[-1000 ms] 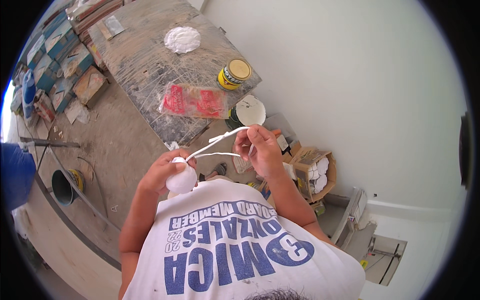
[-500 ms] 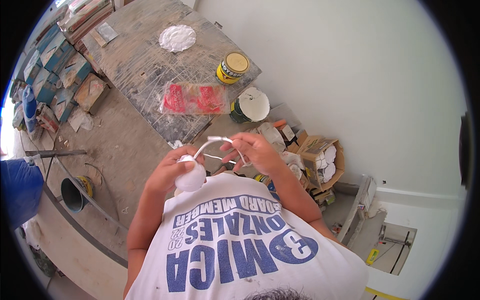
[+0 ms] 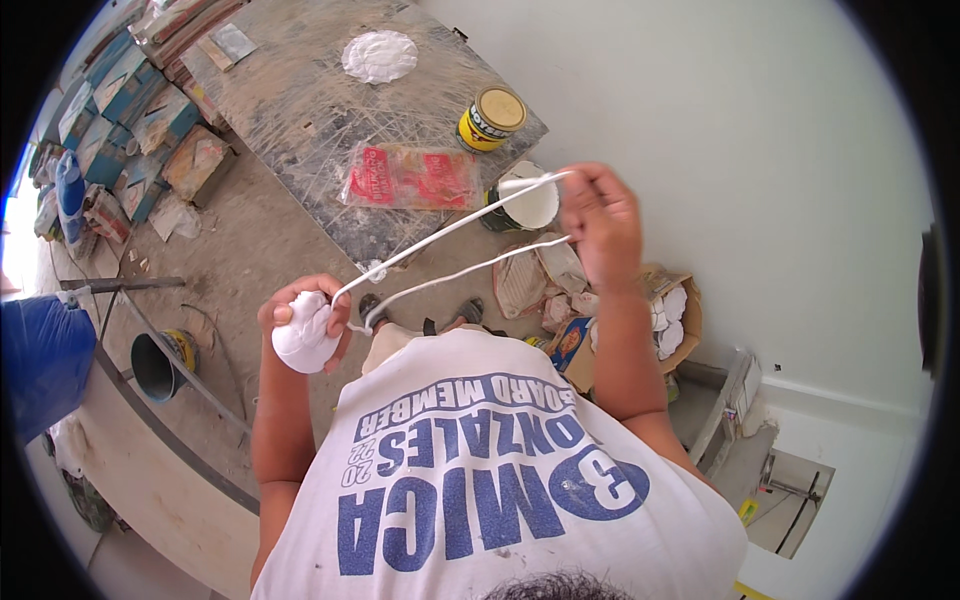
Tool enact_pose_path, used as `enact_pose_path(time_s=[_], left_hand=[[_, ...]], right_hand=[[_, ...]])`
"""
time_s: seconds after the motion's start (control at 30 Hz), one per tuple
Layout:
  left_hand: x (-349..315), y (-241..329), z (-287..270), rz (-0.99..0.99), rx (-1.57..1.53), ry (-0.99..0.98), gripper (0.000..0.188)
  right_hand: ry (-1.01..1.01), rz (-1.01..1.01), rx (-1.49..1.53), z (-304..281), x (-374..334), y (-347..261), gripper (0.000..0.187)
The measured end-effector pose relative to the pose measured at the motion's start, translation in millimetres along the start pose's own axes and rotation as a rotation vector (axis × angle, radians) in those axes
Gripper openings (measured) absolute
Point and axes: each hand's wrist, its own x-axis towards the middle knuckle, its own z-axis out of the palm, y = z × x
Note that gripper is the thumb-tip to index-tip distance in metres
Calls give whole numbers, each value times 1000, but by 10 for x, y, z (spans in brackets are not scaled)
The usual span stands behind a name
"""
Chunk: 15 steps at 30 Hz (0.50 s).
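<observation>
My left hand is closed around a rounded, wrinkled white bundle, held low on the left in front of my body. A white cord runs from the bundle up to my right hand. It makes a long loop of two strands, the upper one pulled straight and the lower one slacker. My right hand is closed on the far end of the loop, its fingertips slightly blurred. A short, thicker white piece sticks out beside that grip, in front of the white-topped bucket.
A scratched, dusty board holds a scalloped white disc, a yellow-and-black can and a red-printed plastic bag. At right, a cardboard box with white pieces stands by the wall. Blue boxes are piled at left.
My hands have moved apart: the right up and to the right, the left leftward with the bundle. The cord, curled between them before, is now drawn out into a long loop.
</observation>
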Motion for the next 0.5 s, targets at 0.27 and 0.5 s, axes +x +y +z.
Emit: enact_pose_path(time_s=[0.27, 0.5], left_hand=[[127, -161, 25, 257, -361, -33, 61], [561, -429, 218, 219, -556, -253, 71]], right_hand=[[47, 204, -214, -256, -72, 62, 18], [-380, 248, -721, 178, -315, 277, 20]])
